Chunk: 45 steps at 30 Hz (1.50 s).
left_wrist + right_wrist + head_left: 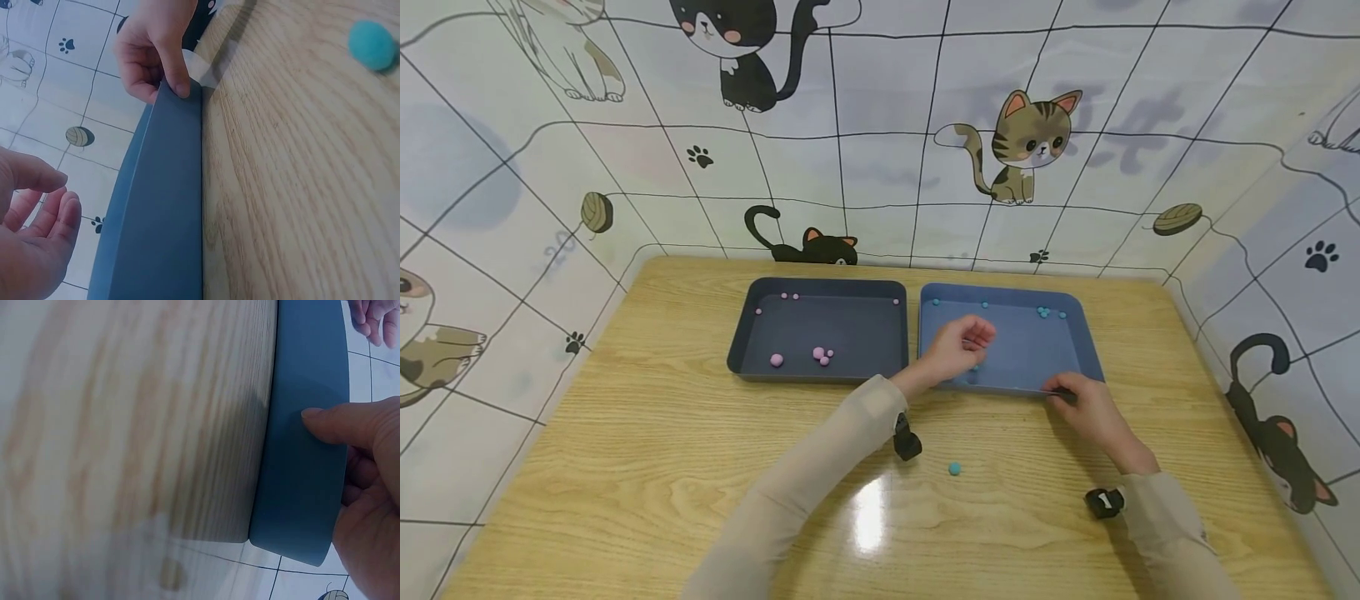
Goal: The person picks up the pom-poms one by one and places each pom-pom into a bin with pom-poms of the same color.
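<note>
My left hand [957, 346] hovers over the near left part of the blue tray [1022, 354], fingers loosely bent. In the left wrist view a gap shows between its thumb and fingers, with nothing visible there. My right hand [1090, 412] pinches the tray's near rim by the right corner. In the right wrist view the thumb [331, 422] presses the outer wall, the other fingers behind it. Several small teal balls [1043, 312] lie along the tray's far side, and another teal ball [975, 367] is partly covered by my left hand. A larger teal ball [373, 45] rests on the table.
Left of the blue tray stands a dark grey tray [857, 333] with several pink balls [777, 360] of different sizes. Both trays stand toward the back of the wooden table [662, 467]. A cat-patterned cloth [880, 167] surrounds the back and sides.
</note>
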{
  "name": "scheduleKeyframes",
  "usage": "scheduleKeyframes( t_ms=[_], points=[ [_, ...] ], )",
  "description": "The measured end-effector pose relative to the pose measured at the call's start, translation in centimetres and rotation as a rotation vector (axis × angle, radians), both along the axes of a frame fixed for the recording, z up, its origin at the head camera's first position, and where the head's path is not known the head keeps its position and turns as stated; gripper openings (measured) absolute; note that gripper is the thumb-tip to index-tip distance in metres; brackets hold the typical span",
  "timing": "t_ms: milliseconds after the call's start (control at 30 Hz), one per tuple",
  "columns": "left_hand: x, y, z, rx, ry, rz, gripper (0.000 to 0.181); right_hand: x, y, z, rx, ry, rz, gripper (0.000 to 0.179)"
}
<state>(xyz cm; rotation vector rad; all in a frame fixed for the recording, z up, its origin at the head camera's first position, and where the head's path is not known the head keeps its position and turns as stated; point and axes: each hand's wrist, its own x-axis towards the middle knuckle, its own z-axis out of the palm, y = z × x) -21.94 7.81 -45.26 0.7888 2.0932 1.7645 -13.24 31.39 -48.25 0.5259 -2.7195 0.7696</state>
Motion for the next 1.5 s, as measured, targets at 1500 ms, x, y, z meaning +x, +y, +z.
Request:
scheduleKeyframes(
  t_ms=[1500],
  points=[
    [10.1,-5.6,-3.7,-0.138,-0.098,-0.296,0.030,-0.1,0.1,-0.3,0.001,0.032,0.015,0.023]
  ],
)
